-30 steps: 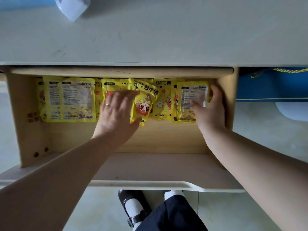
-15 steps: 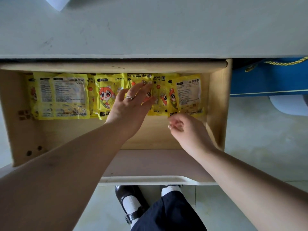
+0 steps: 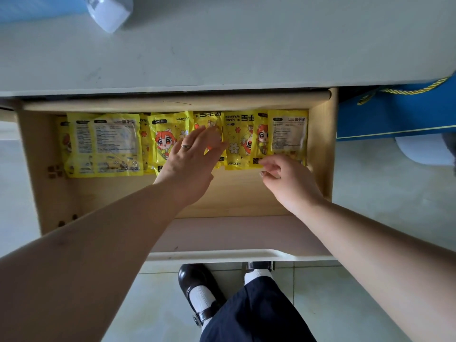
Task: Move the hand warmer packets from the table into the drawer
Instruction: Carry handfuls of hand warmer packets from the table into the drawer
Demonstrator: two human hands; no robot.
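Observation:
Several yellow hand warmer packets point(image 3: 106, 144) lie in a row along the back of the open wooden drawer point(image 3: 323, 154). My left hand point(image 3: 190, 164), with a ring on one finger, lies flat with straight fingers on a middle packet point(image 3: 170, 137). My right hand point(image 3: 288, 178) hovers just in front of the rightmost packet point(image 3: 288, 134), fingers loosely curled, fingertips at the lower edge of the packets; it holds nothing that I can see.
The white table top point(image 3: 222, 53) stretches above the drawer, with a pale plastic object point(image 3: 108, 11) at its far left. A blue bag with a yellow cord point(image 3: 394, 112) stands to the right. My shoes point(image 3: 197, 292) are on the tiled floor.
My right hand drew back from the rightmost packet toward the front and stays there curled. My left hand shifted right across the middle packets, which now lie flatter.

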